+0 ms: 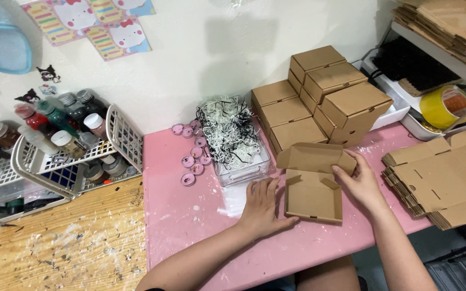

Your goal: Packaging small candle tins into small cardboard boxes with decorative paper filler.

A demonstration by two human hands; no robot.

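So the pink worktop (190, 215) takes up most of the view, with a paint-splattered wooden surface (71, 242) butted up against it on the left. A white wire rack (120, 134) full of paint bottles (55, 116) is parked over there. At the back, a stack of closed cardboard boxes (319, 97) is piled against the wall, and a pile of flat unfolded box blanks (438, 178) is laid out on the right. A clear tub of shredded paper (233, 134) is set in the middle, with small pink tealights (192, 161) scattered just beside it.

The open cardboard box (314, 188) is sat on the worktop in front of the closed stack, lid flap up. It's steadied by the left hand (262, 207), which is laid flat with fingers spread open, touching the box's left wall. The right edge of the lid is pinched by the right hand (360, 183), fingers curled around the flap.
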